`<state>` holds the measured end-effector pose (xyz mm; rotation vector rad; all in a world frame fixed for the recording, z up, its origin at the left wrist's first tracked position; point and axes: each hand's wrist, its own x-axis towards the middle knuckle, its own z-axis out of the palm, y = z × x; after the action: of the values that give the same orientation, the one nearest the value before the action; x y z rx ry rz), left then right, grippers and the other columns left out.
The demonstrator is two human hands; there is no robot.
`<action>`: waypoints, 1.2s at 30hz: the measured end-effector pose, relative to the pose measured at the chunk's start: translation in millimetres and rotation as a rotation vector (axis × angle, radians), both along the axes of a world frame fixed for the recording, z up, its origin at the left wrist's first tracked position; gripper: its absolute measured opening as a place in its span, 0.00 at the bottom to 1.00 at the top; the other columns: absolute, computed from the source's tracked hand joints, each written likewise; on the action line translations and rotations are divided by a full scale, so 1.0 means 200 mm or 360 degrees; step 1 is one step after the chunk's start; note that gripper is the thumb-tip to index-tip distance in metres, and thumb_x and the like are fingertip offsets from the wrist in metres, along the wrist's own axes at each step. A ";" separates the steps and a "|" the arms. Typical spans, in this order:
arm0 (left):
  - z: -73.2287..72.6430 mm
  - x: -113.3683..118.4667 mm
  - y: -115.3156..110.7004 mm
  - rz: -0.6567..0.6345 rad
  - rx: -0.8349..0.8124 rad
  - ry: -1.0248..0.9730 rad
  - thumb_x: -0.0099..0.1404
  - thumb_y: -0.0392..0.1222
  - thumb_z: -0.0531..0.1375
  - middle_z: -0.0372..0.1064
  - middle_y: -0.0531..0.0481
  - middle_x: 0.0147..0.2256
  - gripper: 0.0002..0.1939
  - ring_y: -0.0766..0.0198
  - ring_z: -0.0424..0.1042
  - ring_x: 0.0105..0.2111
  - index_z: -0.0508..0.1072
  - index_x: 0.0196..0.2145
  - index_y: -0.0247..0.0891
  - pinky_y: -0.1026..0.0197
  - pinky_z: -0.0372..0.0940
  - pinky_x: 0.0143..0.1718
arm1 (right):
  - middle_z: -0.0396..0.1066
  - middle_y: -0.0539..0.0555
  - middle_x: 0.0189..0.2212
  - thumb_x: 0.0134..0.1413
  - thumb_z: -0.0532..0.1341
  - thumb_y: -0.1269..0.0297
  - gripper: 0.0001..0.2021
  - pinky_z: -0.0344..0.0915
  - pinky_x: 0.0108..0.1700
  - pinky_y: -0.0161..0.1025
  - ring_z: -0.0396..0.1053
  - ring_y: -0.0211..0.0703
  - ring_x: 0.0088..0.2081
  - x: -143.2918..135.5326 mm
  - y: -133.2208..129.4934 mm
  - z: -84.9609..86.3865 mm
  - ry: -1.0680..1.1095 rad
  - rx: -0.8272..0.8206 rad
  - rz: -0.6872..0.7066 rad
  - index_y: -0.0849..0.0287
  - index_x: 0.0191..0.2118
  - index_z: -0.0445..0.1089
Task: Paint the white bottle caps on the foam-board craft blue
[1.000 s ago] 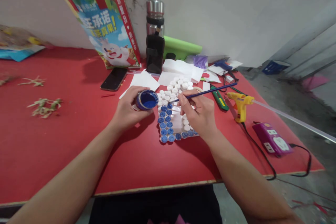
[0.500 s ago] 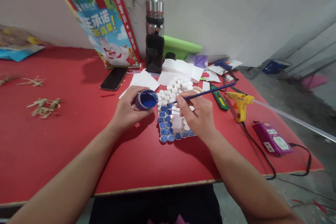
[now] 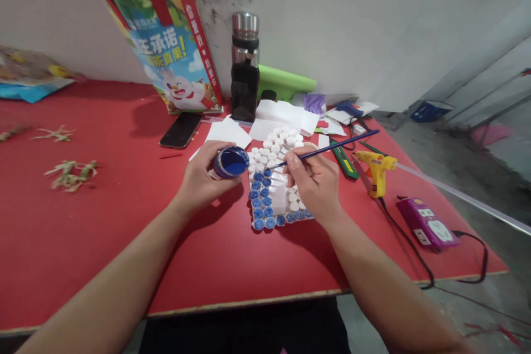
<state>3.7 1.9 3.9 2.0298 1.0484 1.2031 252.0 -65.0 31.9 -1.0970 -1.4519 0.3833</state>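
My left hand (image 3: pixel 199 180) grips the jar (image 3: pixel 231 161) while my right hand (image 3: pixel 316 178) pinches the brush (image 3: pixel 336 146), tip still at the top blue discs (image 3: pixel 258 176), coverage seemingly unchanged.

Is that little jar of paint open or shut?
Open: the paint jar in the left hand has no lid on, and blue paint shows inside its rim.

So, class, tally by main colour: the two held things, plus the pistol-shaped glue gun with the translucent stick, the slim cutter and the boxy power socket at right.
Blue: 2 (blue-smeared round paint jar, slim blue-handled paintbrush)
Yellow: 1 (yellow pistol-shaped glue gun)
Green: 1 (slim green cutter)
Purple: 1 (boxy purple power socket)
Total: 5
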 end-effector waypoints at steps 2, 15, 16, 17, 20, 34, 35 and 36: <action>0.00 0.00 0.00 -0.0010 -0.0012 -0.0011 0.60 0.45 0.76 0.77 0.42 0.59 0.28 0.44 0.78 0.59 0.77 0.57 0.42 0.40 0.72 0.64 | 0.73 0.45 0.24 0.74 0.65 0.55 0.13 0.65 0.25 0.36 0.68 0.32 0.20 0.01 0.01 0.00 0.0147 -0.0045 -0.0009 0.55 0.36 0.74; -0.01 -0.01 0.01 0.0025 0.0026 -0.0031 0.62 0.44 0.76 0.78 0.41 0.56 0.26 0.46 0.79 0.56 0.77 0.56 0.42 0.40 0.74 0.61 | 0.73 0.45 0.27 0.69 0.69 0.47 0.15 0.62 0.20 0.35 0.67 0.31 0.19 0.04 0.09 -0.05 0.0626 -0.0136 0.0089 0.54 0.39 0.73; -0.01 -0.01 0.01 0.0025 0.0050 -0.0011 0.62 0.44 0.75 0.78 0.41 0.57 0.25 0.45 0.79 0.56 0.77 0.56 0.42 0.39 0.74 0.61 | 0.73 0.46 0.28 0.69 0.69 0.47 0.15 0.63 0.21 0.35 0.67 0.31 0.19 0.04 0.09 -0.05 0.0628 -0.0121 0.0091 0.54 0.39 0.74; -0.01 -0.01 0.02 0.0020 0.0077 0.0011 0.62 0.44 0.75 0.78 0.41 0.57 0.25 0.45 0.79 0.57 0.77 0.56 0.42 0.39 0.73 0.62 | 0.74 0.46 0.29 0.68 0.69 0.47 0.16 0.63 0.21 0.35 0.67 0.31 0.19 0.04 0.09 -0.04 0.0637 -0.0107 0.0092 0.54 0.39 0.74; -0.02 -0.01 0.03 -0.0012 0.0133 0.0049 0.62 0.45 0.75 0.78 0.40 0.57 0.26 0.44 0.79 0.58 0.76 0.56 0.42 0.38 0.73 0.62 | 0.75 0.46 0.30 0.67 0.70 0.46 0.16 0.64 0.21 0.36 0.67 0.31 0.20 0.04 0.09 -0.03 0.0670 -0.0084 0.0115 0.54 0.40 0.74; 0.01 0.01 0.01 -0.0044 0.0205 0.0081 0.63 0.46 0.74 0.77 0.40 0.56 0.25 0.43 0.78 0.58 0.76 0.56 0.42 0.40 0.74 0.62 | 0.79 0.47 0.28 0.73 0.64 0.45 0.17 0.70 0.23 0.36 0.70 0.33 0.18 -0.05 0.02 0.00 0.0539 -0.0190 0.0389 0.54 0.40 0.71; 0.01 0.01 0.00 -0.0047 0.0218 0.0091 0.63 0.46 0.73 0.77 0.39 0.56 0.25 0.43 0.78 0.58 0.76 0.57 0.42 0.40 0.74 0.62 | 0.79 0.47 0.29 0.74 0.63 0.46 0.17 0.70 0.24 0.36 0.70 0.32 0.18 -0.06 0.01 0.00 0.0487 -0.0189 0.0399 0.54 0.40 0.71; 0.01 0.01 0.00 -0.0050 0.0230 0.0098 0.64 0.46 0.73 0.77 0.39 0.56 0.25 0.43 0.78 0.58 0.76 0.57 0.42 0.40 0.74 0.62 | 0.79 0.47 0.29 0.75 0.62 0.46 0.17 0.70 0.24 0.36 0.70 0.32 0.19 -0.07 0.00 0.00 0.0434 -0.0186 0.0401 0.54 0.40 0.71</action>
<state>6.2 1.5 6.6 2.1977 0.9796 1.2390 238.1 -64.4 31.5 -0.9139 -1.3377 0.7747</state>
